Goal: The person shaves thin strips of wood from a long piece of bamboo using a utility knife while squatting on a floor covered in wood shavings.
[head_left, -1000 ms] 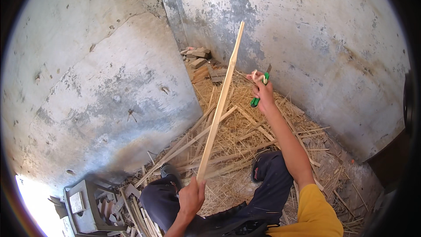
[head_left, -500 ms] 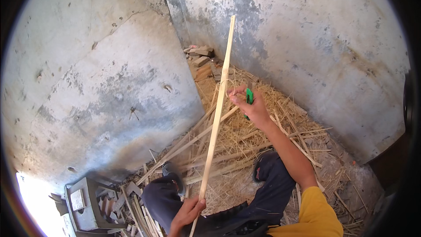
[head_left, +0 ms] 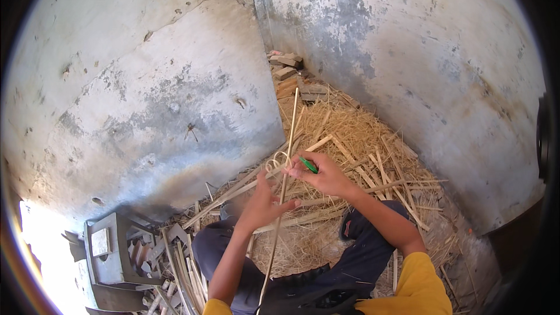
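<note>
Left hand (head_left: 262, 204) steadying thin cane strip (head_left: 286, 163) | right hand (head_left: 324, 175) gripping green-handled knife (head_left: 309, 165) | shaving curl (head_left: 275, 162) peeling; upper length uncut.

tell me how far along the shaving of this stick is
Done, by the look of it: pale shavings and split offcuts cover the floor, and thin slats lie beside the grey plastic crate. In hand: the left hand has a grip on the thin stick, the right hand holds a green-handled tool to it, and a curl lifts there. Left: how much of the stick remains can't be told.
</note>
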{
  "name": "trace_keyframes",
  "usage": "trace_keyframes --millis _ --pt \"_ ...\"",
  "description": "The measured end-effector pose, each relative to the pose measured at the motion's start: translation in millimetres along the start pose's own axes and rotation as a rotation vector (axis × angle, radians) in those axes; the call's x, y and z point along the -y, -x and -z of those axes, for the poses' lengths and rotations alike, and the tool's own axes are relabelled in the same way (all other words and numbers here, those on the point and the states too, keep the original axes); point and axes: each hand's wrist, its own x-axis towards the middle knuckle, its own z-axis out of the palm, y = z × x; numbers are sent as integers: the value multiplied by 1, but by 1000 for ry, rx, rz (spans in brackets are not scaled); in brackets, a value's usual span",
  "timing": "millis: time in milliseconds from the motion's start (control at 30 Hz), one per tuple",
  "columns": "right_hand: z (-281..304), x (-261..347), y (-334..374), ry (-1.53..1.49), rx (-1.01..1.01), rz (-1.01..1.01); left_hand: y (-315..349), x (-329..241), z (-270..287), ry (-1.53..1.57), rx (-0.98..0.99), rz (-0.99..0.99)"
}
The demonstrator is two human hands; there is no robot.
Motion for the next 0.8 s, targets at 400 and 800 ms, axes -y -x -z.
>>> trace_keyframes --millis 400,800 --pt "-3 30 5 -65 158 67 -28 26 -48 402 -385 -245" --pt "2 -14 -9 -220 -148 -124 -10 -8 -36 758 -360 -63"
